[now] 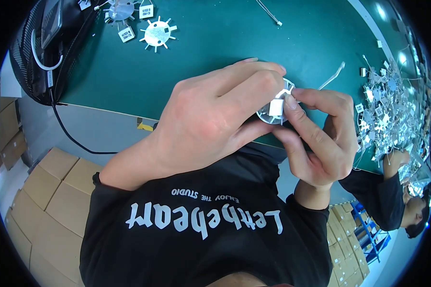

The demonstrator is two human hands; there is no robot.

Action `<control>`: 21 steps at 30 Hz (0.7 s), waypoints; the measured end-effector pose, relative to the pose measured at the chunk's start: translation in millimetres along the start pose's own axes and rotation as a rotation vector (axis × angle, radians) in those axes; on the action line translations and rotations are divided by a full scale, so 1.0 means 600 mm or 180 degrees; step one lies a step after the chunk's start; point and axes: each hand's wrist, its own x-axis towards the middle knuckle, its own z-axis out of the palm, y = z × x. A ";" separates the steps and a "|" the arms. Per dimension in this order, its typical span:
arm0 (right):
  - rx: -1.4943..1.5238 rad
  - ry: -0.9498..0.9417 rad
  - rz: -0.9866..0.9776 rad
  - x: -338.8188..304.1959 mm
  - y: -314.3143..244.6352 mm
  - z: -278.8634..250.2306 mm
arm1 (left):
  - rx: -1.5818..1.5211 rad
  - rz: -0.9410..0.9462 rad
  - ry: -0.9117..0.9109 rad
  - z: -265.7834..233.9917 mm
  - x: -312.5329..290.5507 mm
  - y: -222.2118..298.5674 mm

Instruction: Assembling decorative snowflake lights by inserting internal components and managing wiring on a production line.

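Over the near edge of the green table, both my hands work on a small round metal disc [264,115] with thin spokes at its rim. A white rectangular block [276,107] sits against the disc. My left hand [206,107] is closed on the disc from the left, its fingers curled over the top edge. From the right, my right hand [323,136] pinches at the block and the disc's rim with its fingertips. Pale thin wires [333,76] stick out beyond my right hand. My fingers hide much of the disc.
A bare spoked disc [158,34] lies at the far left, beside discs with wired white blocks [126,34]. A wire with a connector [273,14] lies at the back. At right is a heap of similar parts [388,110], near a co-worker's hand [398,158]. A black mesh bag [28,62] stands left.
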 end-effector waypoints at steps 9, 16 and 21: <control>-0.0373 -0.0165 -0.0367 0.008 0.010 -0.007 | 0.0085 -0.0014 -0.0057 -0.002 0.001 0.002; 0.0220 -0.0062 -0.0127 -0.004 0.019 0.001 | 0.0151 0.0070 -0.0052 0.000 0.001 0.004; 0.0099 -0.0343 -0.0461 0.027 0.027 -0.026 | 0.0243 0.0080 -0.0052 0.000 -0.003 0.001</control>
